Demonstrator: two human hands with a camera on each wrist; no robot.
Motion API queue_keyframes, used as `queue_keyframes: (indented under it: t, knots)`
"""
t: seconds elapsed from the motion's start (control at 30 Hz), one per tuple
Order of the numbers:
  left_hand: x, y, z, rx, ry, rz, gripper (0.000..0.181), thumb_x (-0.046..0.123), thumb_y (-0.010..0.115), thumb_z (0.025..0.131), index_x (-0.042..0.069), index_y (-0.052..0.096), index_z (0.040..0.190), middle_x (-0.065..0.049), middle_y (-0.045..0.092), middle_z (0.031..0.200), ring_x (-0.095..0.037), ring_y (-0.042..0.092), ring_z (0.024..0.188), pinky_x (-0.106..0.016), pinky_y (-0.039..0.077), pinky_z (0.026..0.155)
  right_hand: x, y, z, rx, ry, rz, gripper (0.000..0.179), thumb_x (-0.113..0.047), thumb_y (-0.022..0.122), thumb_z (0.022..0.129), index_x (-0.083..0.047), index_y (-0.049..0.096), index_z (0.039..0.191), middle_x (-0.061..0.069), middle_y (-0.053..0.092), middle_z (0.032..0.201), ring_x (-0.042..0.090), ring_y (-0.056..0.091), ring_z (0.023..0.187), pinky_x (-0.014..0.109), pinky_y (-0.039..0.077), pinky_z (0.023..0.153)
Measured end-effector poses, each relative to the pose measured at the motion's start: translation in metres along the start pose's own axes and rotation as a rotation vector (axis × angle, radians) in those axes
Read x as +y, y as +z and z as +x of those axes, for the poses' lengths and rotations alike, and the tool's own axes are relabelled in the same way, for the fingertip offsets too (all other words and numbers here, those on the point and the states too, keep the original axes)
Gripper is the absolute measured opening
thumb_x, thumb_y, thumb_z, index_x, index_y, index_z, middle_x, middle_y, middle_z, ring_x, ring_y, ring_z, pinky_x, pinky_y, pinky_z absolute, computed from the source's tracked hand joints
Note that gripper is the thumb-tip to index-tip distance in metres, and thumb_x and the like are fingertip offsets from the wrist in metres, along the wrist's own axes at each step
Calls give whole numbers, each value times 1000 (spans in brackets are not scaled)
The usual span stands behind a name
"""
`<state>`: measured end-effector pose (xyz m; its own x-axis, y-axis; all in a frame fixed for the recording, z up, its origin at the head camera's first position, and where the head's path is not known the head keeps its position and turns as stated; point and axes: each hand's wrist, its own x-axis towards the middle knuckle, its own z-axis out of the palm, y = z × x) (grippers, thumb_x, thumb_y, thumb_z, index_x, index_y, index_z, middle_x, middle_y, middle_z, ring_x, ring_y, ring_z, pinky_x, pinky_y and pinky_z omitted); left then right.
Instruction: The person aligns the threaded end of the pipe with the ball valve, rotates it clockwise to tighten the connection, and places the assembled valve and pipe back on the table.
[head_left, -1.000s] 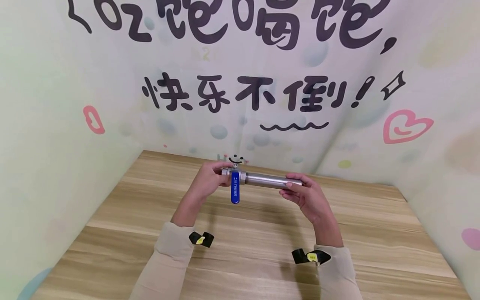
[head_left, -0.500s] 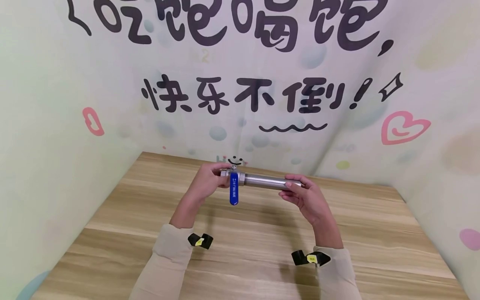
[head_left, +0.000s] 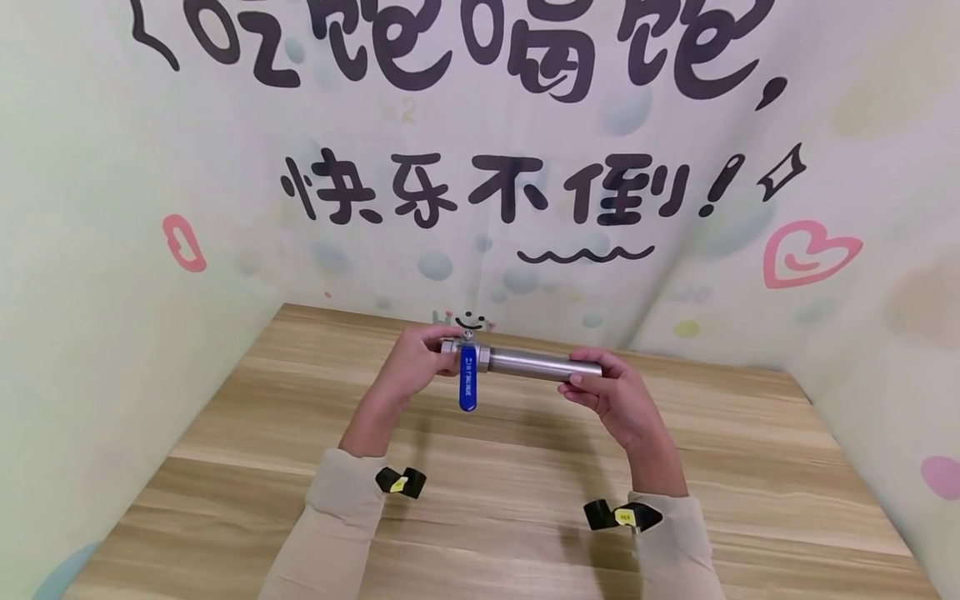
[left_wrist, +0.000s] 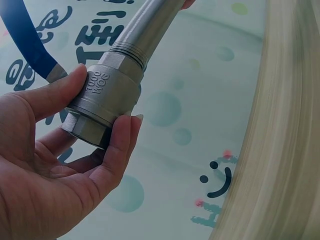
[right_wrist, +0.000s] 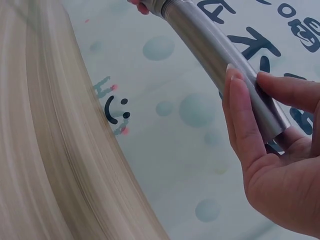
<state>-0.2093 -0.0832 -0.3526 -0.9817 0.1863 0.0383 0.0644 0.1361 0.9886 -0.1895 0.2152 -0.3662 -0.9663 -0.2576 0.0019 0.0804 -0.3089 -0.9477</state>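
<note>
A metal ball valve (left_wrist: 107,90) with a blue lever handle (head_left: 468,382) is gripped by my left hand (head_left: 412,363), thumb on one side of its body and fingers round the other. A smooth steel pipe (head_left: 536,364) runs from the valve's right end, and threads show at the joint in the left wrist view. My right hand (head_left: 621,398) holds the pipe near its far end, thumb and fingers on opposite sides. Valve and pipe lie in one line above the table, sloping slightly down to the right. The lever points toward me, across the pipe.
Below the hands spreads a wood-grain table (head_left: 480,517), with shadows of both arms on it. A pale printed backdrop (head_left: 480,275) with dark lettering closes off the back and sides. Each cuff carries a black wrist mount (head_left: 401,482) with a yellow label.
My right thumb has shifted slightly down and left on the pipe. The valve and my left hand hold nearly the same place; the whole view has shifted a little.
</note>
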Motion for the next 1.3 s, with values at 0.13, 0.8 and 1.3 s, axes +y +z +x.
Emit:
queue_keyframes:
  t: [0.13, 0.8, 1.3]
  knots:
    - [0, 0, -1, 4, 0, 7, 37, -6, 62, 87, 4, 67, 121, -19, 64, 106, -21, 60, 83, -38, 59, 78, 1, 1, 0, -1, -3, 4, 26, 9, 57, 90, -9, 65, 108, 10, 64, 95, 20, 72, 77, 30, 59, 76]
    - [2, 1, -1, 10, -9, 5, 35, -5, 62, 87, 3, 66, 122, -18, 65, 105, -21, 60, 82, -42, 59, 81, -2, 0, -1, 48, 31, -16, 25, -6, 63, 93, 1, 58, 117, 11, 64, 96, 19, 72, 74, 30, 60, 74]
    - [1, 1, -1, 12, -2, 6, 36, -5, 61, 87, 3, 66, 123, -21, 63, 105, -20, 61, 80, -37, 59, 78, -2, 0, -1, 21, 31, -10, 35, 12, 59, 87, -4, 56, 119, 11, 63, 99, 20, 72, 80, 30, 59, 79]
